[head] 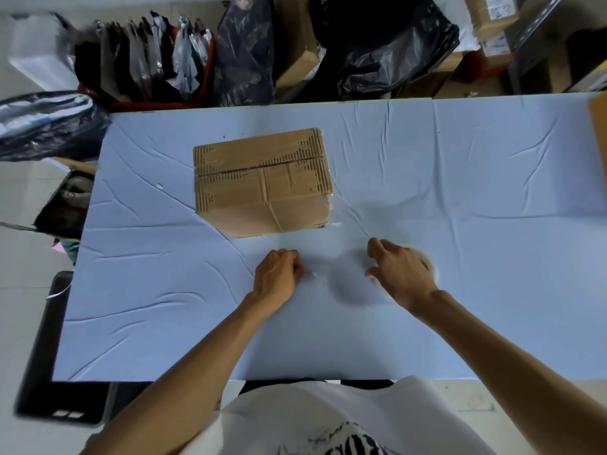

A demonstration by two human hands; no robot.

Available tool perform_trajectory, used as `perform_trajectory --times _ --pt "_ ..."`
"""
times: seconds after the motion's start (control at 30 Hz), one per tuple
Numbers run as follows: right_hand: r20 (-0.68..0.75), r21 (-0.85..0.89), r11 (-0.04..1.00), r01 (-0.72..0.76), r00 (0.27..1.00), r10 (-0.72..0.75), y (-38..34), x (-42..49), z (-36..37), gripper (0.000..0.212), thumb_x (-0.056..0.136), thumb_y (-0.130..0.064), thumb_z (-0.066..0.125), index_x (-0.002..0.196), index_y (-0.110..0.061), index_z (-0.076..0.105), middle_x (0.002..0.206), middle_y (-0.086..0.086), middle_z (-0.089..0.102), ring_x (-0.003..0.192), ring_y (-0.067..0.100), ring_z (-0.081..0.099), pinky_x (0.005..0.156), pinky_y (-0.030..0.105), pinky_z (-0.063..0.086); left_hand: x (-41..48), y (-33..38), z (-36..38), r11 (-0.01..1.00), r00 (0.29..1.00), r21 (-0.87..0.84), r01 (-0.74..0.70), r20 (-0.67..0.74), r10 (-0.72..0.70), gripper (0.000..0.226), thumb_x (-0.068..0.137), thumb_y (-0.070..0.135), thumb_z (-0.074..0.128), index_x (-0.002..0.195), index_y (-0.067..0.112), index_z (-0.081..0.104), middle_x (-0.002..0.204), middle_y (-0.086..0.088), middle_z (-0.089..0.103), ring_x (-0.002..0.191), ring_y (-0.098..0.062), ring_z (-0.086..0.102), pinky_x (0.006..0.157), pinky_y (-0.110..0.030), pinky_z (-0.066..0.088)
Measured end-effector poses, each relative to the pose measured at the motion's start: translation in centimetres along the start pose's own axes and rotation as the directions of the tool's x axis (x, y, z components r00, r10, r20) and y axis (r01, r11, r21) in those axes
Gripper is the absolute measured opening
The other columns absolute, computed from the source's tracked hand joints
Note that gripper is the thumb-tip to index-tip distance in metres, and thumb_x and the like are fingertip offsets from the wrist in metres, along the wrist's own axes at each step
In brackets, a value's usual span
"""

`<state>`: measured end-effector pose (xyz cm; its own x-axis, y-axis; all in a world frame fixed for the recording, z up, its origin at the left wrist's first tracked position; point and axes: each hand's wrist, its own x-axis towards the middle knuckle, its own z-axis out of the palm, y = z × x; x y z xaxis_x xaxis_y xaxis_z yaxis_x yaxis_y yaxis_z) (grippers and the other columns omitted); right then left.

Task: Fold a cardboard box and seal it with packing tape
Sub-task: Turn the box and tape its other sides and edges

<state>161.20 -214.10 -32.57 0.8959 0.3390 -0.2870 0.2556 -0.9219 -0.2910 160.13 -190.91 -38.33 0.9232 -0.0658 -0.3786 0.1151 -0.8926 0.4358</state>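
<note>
Keep the clear tape (311, 274) taut between your left hand (276, 274) (pinching its end) and right hand (401, 274) gripping the pale roll (431, 268), aligned to the upper-centre brown cardboard box (262, 183).

Table (492, 178): covered edge to edge by a pale blue cloth (157, 290), creased throughout. One cardboard box (262, 185) sits flat on the cloth, left of centre and toward the far side, flaps closed, outer paper torn in patches. A small white scrap (160, 186) lies to its left. Tape roll (431, 269) near the front, largely hidden under the right hand (399, 274); contact with cloth unconfirmed.
</note>
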Motion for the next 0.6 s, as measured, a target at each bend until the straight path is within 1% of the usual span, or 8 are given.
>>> perform_trajectory --times 0.1,0.23,0.3,0.37,0.43,0.5,0.53,0.6 --pt "-0.017 -0.009 0.999 0.032 0.999 -0.032 -0.5 -0.4 0.2 0.025 0.087 -0.022 0.067 0.099 -0.006 0.053 0.090 0.011 0.063 0.071 0.033 0.063 0.046 0.026 0.021 -0.1 0.0 -0.1 1.000 0.999 -0.010 -0.014 -0.043 0.014 0.011 0.087 0.018 0.059 0.081 0.010 0.063 0.090 -0.008 0.060 0.090 -0.028 0.052 0.066 -0.032 0.041" --pt "-0.004 0.002 0.999 0.047 0.999 -0.047 -0.9 -0.3 -0.3 0.030 0.089 -0.030 0.063 0.105 -0.007 0.053 0.096 0.010 0.062 0.076 0.031 0.062 0.054 0.028 0.032 0.0 -0.1 0.2 1.000 0.995 -0.017 -0.024 -0.097 0.022 0.019 0.088 0.030 0.064 0.080 0.012 0.063 0.088 -0.005 0.059 0.088 -0.023 0.051 0.063 -0.031 0.042" --pt "-0.017 0.027 0.998 0.064 0.998 -0.063 -1.0 -0.1 -0.6 0.030 0.089 -0.030 0.063 0.106 -0.008 0.053 0.099 0.009 0.062 0.079 0.030 0.062 0.056 0.026 0.032 0.2 -0.2 0.3 0.999 0.994 -0.035 -0.004 -0.107 0.001 0.025 0.085 0.039 0.066 0.079 0.015 0.061 0.086 -0.001 0.060 0.087 -0.020 0.051 0.063 -0.030 0.041" --pt "-0.043 0.064 0.995 0.072 0.997 -0.069 -1.1 0.1 -0.9 0.031 0.088 -0.031 0.065 0.107 -0.009 0.054 0.102 0.008 0.064 0.083 0.030 0.063 0.058 0.025 0.031 0.5 -0.2 0.2 1.000 0.996 0.004 0.016 -0.087 -0.016 0.030 0.084 0.045 0.064 0.080 0.016 0.060 0.087 0.000 0.059 0.088 -0.020 0.051 0.064 -0.029 0.039" --pt "-0.063 0.117 0.991 0.067 0.996 -0.060 -1.3 0.5 -1.3 0.033 0.086 -0.030 0.068 0.107 -0.009 0.055 0.102 0.008 0.065 0.084 0.030 0.064 0.062 0.025 0.035 0.6 0.1 -0.2 0.996 0.999 0.086 0.018 -0.048 -0.014 0.032 0.085 0.048 0.062 0.085 0.016 0.060 0.092 -0.001 0.058 0.091 -0.021 0.051 0.067 -0.028 0.040" --pt "-0.086 0.187 0.981 0.051 0.996 -0.035 -1.8 1.0 -2.0 0.034 0.084 -0.031 0.070 0.105 -0.009 0.056 0.100 0.008 0.066 0.083 0.028 0.064 0.066 0.026 0.042 0.5 0.9 -1.2 0.994 1.000 0.112 0.000 -0.028 0.003 0.033 0.086 0.048 0.060 0.091 0.016 0.060 0.099 -0.002 0.058 0.095 -0.021 0.052 0.073 -0.030 0.043" --pt "-0.111 0.247 0.969 0.034 0.994 -0.007 -2.1 1.3 -2.5 0.034 0.083 -0.032 0.072 0.103 -0.009 0.057 0.097 0.007 0.067 0.081 0.026 0.065 0.068 0.027 0.047 0.4 1.5 -2.0 0.994 0.999 0.103 -0.030 -0.023 0.033 0.034 0.088 0.049 0.058 0.093 0.015 0.060 0.101 -0.002 0.059 0.097 -0.021 0.053 0.076 -0.030 0.044" --pt "-0.163 0.417 0.909 -0.010 0.983 0.085 -2.8 1.7 -3.6 0.035 0.080 -0.031 0.075 0.103 -0.010 0.058 0.091 0.004 0.067 0.076 0.021 0.065 0.070 0.030 0.053 -0.1 3.1 -4.4 0.982 0.982 0.041 -0.187 -0.014 0.188 0.036 0.092 0.049 0.053 0.094 0.014 0.061 0.099 -0.001 0.063 0.094 -0.019 0.059 0.077 -0.033 0.049"
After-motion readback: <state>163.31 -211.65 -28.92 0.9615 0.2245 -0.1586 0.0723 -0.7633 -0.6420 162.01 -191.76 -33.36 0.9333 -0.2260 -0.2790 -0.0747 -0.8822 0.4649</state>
